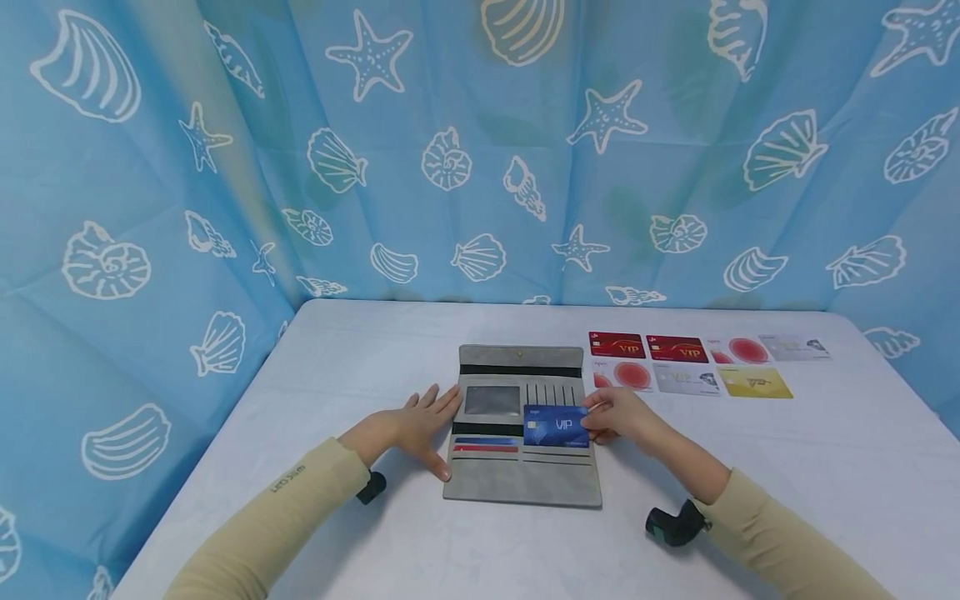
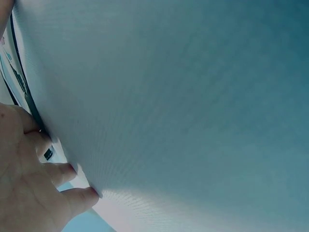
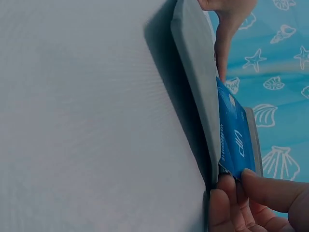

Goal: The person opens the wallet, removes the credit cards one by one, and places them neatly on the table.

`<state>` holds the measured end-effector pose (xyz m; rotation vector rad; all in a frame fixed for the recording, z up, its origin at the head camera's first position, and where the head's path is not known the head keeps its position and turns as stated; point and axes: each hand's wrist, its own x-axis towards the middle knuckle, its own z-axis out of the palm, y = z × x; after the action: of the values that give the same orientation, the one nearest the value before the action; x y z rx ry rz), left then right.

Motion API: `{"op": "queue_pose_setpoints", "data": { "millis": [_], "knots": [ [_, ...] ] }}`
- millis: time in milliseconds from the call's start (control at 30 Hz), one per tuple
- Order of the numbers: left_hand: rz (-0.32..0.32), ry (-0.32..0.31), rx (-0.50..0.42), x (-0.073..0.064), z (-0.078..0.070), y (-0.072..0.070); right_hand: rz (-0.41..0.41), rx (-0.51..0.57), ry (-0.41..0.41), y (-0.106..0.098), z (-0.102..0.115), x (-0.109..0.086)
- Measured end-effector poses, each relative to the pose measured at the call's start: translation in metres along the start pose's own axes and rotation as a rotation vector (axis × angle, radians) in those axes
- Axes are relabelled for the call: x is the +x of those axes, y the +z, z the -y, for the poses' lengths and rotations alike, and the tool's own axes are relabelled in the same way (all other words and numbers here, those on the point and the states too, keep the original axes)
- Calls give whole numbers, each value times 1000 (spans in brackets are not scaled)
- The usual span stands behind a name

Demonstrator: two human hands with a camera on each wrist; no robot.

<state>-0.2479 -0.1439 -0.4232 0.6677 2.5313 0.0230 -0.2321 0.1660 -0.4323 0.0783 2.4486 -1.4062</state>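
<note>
at the left, the left hand lies with its fingers spread and nearly straight, fingertips and thumb at the left edge of the wallet; it grips nothing and seems to be steadying that side. the wallet lies unfolded on the bench. in its left half are a window and, below that, a blue strip and a red strip, probably the edges of cards tucked in slots.

over the wallet's right half is the blue card, face up, its lower edge close to the lower slots. whether that edge has entered one, i cannot tell. the step in hand looks to be slotting this card; the next move would call for lining up the lower edge with a slot and pushing it down level, since a tilt could catch a corner.

the right hand is closed to a pinch on the card's right end, thumb on the face, fingers curled beneath. beyond it, well apart from the left hand, lie seven loose cards in two rows, one of them gold.
</note>
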Motion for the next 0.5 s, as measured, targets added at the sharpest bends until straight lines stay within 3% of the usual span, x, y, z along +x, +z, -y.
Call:
{"op": "queue_pose_setpoints", "data": {
  "millis": [500],
  "knots": [
    [-8,10,26,1,1,1,71,-73,-56,-1,0,-9]
  ]
}}
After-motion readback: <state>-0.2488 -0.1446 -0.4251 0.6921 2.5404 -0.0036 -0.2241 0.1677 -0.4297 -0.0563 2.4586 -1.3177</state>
